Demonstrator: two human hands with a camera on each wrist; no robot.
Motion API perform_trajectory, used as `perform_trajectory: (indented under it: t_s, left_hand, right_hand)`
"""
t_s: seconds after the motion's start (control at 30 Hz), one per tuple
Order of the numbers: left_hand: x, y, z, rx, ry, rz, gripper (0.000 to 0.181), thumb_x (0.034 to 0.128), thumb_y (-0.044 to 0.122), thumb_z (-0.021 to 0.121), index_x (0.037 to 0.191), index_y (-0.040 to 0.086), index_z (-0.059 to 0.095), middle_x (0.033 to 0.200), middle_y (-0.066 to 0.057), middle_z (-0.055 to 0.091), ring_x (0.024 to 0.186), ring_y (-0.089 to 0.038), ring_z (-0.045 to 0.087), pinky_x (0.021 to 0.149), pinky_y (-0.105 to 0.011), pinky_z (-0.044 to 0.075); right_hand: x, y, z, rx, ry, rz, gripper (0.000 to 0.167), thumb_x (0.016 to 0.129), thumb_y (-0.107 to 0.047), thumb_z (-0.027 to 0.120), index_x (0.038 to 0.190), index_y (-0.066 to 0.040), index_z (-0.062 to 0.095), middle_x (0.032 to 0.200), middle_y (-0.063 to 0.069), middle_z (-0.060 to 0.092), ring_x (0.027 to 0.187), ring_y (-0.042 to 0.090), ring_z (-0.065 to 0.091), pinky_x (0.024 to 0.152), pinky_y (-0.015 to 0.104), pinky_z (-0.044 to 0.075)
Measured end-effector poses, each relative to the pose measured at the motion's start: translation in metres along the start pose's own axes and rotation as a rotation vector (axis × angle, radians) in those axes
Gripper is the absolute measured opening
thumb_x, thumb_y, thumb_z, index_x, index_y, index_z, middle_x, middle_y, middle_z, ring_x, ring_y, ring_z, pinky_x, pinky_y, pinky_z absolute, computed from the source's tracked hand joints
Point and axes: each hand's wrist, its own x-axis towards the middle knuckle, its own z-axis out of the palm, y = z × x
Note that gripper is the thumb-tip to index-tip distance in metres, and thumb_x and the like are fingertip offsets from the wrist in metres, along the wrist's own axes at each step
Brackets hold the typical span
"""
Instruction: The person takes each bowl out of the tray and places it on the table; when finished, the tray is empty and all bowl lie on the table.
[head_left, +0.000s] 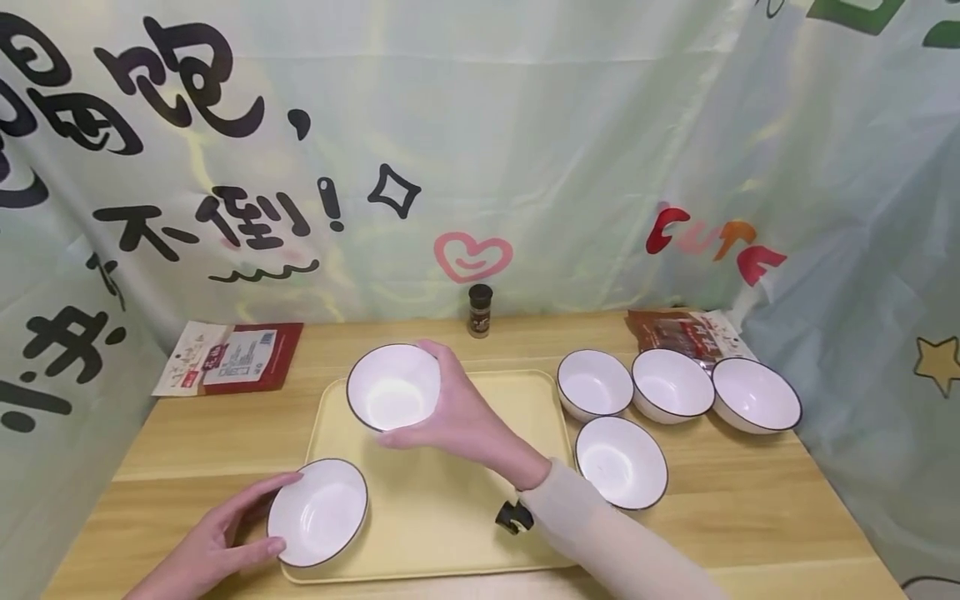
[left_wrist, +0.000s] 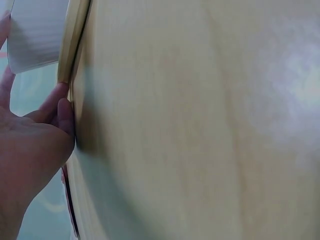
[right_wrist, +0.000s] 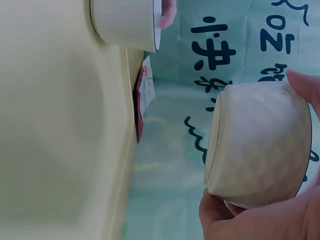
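My right hand (head_left: pixel 463 406) grips a white bowl (head_left: pixel 393 388) with a dark rim, thumb on the near side and fingers on the far side. In the right wrist view this bowl (right_wrist: pixel 260 142) is held up off the tray, showing a faceted outer wall. At the front left corner of the yellow tray (head_left: pixel 457 533), my left hand (head_left: pixel 217 533) holds a second white bowl (head_left: pixel 318 512) by its side, thumb and fingers spread around it. The left wrist view has the left hand (left_wrist: pixel 35 140) low beside the tray edge, with only part of the bowl (left_wrist: pixel 37 35) visible.
Right of the tray stand several similar bowls (head_left: pixel 621 462), one overlapping its edge in view. A spice jar (head_left: pixel 480 311) is at the back. Food packets lie at back left (head_left: pixel 232 358) and back right (head_left: pixel 682 333). A printed curtain (head_left: pixel 570 167) encloses the table.
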Motion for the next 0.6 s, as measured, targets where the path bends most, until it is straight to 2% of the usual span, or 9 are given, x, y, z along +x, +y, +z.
perform_trajectory:
  t_s: [0.2,0.43,0.6]
  left_hand:
    - [0.0,-0.002,-0.001,0.032,0.019,0.054,0.065,0.1043,0.018,0.076,0.164,0.017,0.05,0.165,-0.008,0.047,0.134,0.014,0.043,0.107,-0.016,0.039]
    - [0.0,0.0,-0.002,0.018,-0.002,0.024,0.066,0.1053,0.021,0.076,0.165,0.02,0.048,0.169,-0.015,0.042,0.135,0.014,0.041,0.109,-0.016,0.039]
    - [-0.001,0.002,0.0,0.016,0.008,0.02,0.066,0.1043,0.022,0.077,0.164,0.022,0.05,0.168,-0.012,0.044,0.134,0.015,0.041,0.11,-0.016,0.039]
  right_hand:
    - [-0.018,0.0,-0.025,-0.028,0.043,-0.015,0.122,0.067,-0.028,0.106,0.165,-0.019,0.034,0.154,0.003,0.05,0.129,0.026,0.057,0.104,0.048,0.052]
    - [-0.042,0.0,-0.054,-0.087,0.111,0.011,0.124,0.065,-0.028,0.107,0.165,-0.024,0.035,0.156,0.007,0.05,0.129,0.032,0.058,0.102,0.052,0.054]
    - [-0.06,0.003,-0.078,-0.151,0.163,0.046,0.123,0.065,-0.033,0.107,0.165,-0.029,0.035,0.158,0.009,0.047,0.13,0.036,0.058,0.103,0.056,0.053]
